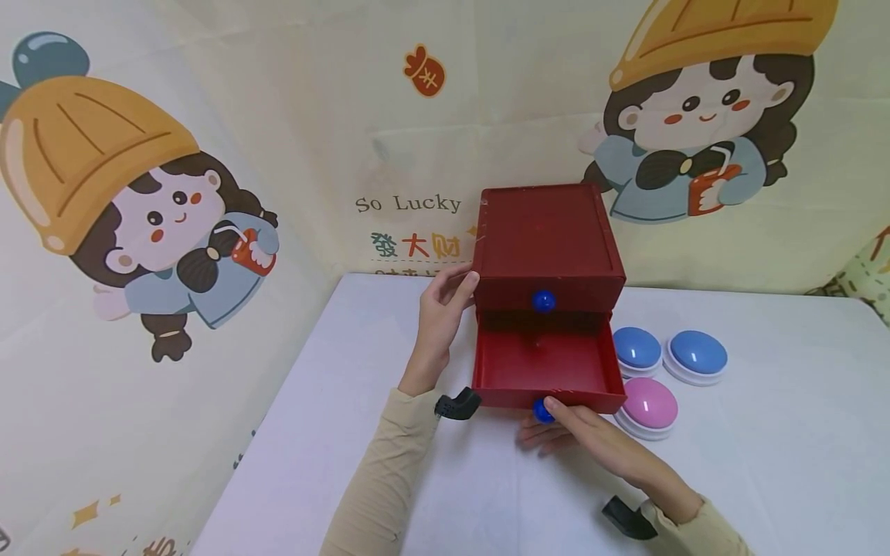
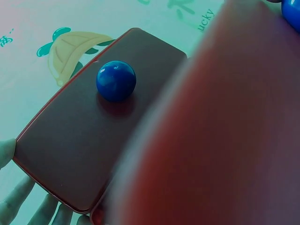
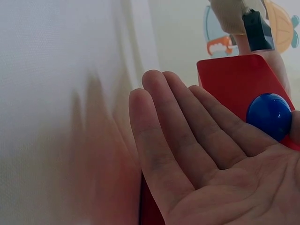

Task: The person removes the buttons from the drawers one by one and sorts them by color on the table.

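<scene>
A dark red box with two drawers (image 1: pixel 549 232) stands on the white table. Its lower drawer (image 1: pixel 542 367) is pulled out, with a bare red bottom. The upper drawer is closed, its round blue knob (image 2: pixel 116 81) on the front. My left hand (image 1: pixel 441 316) rests against the box's left side, thumb near the front corner and fingers (image 2: pixel 44 208) along the side. With the thumb and the side of the index finger, my right hand (image 1: pixel 591 436) pinches the lower drawer's blue knob (image 3: pixel 269 116); its other fingers (image 3: pixel 159 126) stretch out below.
Right of the box are two blue dome buttons (image 1: pixel 636 347) (image 1: pixel 698 353) on white bases and a pink dome button (image 1: pixel 650 403) near the drawer's right corner. A printed cloth (image 1: pixel 313 116) with cartoon figures hangs behind. The table's left edge (image 1: pixel 278 394) slopes down the view.
</scene>
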Tool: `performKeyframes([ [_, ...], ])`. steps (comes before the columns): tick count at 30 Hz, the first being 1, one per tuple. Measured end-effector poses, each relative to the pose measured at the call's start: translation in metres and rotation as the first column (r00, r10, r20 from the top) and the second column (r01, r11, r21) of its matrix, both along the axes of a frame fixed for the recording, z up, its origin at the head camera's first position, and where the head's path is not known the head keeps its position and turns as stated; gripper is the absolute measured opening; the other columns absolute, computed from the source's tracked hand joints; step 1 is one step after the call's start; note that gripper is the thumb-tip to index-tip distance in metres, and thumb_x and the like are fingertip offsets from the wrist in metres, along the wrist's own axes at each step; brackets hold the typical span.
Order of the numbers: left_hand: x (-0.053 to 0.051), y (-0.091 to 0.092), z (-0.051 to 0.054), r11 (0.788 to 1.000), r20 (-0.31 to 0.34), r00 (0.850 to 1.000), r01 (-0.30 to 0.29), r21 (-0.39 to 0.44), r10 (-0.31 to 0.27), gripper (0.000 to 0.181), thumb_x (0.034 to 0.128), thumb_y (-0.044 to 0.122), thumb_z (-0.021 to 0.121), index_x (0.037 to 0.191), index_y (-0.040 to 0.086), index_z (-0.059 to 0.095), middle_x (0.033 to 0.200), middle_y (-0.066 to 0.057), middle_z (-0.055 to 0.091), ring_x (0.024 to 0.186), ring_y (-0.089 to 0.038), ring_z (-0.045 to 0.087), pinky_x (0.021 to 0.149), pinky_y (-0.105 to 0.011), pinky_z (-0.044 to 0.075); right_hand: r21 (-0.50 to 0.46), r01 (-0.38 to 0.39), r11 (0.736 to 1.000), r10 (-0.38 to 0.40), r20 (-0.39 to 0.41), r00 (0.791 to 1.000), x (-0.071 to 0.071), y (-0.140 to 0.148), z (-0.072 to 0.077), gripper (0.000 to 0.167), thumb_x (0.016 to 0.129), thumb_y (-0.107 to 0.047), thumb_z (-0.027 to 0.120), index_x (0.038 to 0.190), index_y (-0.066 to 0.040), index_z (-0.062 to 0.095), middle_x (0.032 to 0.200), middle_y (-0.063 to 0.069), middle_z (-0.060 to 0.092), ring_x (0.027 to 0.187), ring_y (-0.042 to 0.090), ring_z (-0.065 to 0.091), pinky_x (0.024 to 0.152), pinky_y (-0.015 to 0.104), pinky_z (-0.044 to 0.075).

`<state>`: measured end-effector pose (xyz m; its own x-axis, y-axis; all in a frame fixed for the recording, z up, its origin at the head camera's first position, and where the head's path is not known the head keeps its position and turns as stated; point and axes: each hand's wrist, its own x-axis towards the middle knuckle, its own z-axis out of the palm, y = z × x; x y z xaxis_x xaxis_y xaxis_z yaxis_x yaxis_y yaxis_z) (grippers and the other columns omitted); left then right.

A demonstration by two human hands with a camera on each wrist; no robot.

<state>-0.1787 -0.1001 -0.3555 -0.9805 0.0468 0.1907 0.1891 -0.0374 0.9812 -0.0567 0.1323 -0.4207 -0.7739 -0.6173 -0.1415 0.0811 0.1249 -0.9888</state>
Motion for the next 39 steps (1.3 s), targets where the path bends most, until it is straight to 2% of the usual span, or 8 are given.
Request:
performKeyframes([
  [9, -0.002, 0.001, -0.001, 1.0, -0.002, 1.0, 0.002, -0.001, -0.002, 0.04, 0.0961, 0.032, 0.066, 0.131, 0.013, 0.06, 0.129, -0.005, 0.063, 0.113, -0.019, 0.063, 0.095, -0.035, 0.055, -0.009, 0.005, 1.0, -0.005, -0.004, 1.0, -0.003, 0.002, 0.0, 0.049, 0.107, -0.03, 0.038, 0.136, 0.008, 0.048, 0.127, 0.027, 0.062, 0.112, 0.041, 0.066, 0.091, 0.043, 0.057],
  [19, -0.001, 0.001, 0.0, 1.0, 0.0, 1.0, -0.001, 0.005, 0.001, 0.037, 0.0966, 0.032, 0.065, 0.13, 0.016, 0.061, 0.127, -0.001, 0.064, 0.112, -0.018, 0.064, 0.094, -0.034, 0.055, -0.007, 0.011, 1.0, -0.011, 0.004, 1.0, -0.005, 0.002, 0.001, 0.048, 0.107, -0.03, 0.038, 0.136, 0.006, 0.05, 0.127, 0.027, 0.062, 0.113, 0.041, 0.065, 0.092, 0.041, 0.057],
  [29, -0.001, 0.0, 0.0, 1.0, 0.001, 1.0, 0.011, 0.003, -0.011, 0.041, 0.0961, 0.033, 0.065, 0.132, 0.014, 0.06, 0.129, -0.006, 0.062, 0.114, -0.019, 0.063, 0.096, -0.035, 0.055, -0.017, -0.007, 1.0, 0.007, 0.009, 1.0, -0.011, 0.001, -0.001, 0.05, 0.108, -0.032, 0.036, 0.135, 0.007, 0.051, 0.127, 0.026, 0.063, 0.114, 0.041, 0.064, 0.093, 0.04, 0.056],
  [39, 0.0, 0.001, -0.001, 1.0, -0.01, 1.0, 0.003, 0.017, -0.003, 0.036, 0.0958, 0.033, 0.066, 0.128, 0.017, 0.062, 0.125, -0.002, 0.064, 0.111, -0.019, 0.064, 0.095, -0.036, 0.055, -0.012, 0.018, 1.0, -0.018, 0.029, 0.999, -0.014, 0.0, -0.001, 0.05, 0.107, -0.034, 0.038, 0.136, 0.005, 0.051, 0.127, 0.025, 0.063, 0.115, 0.041, 0.064, 0.094, 0.044, 0.056],
])
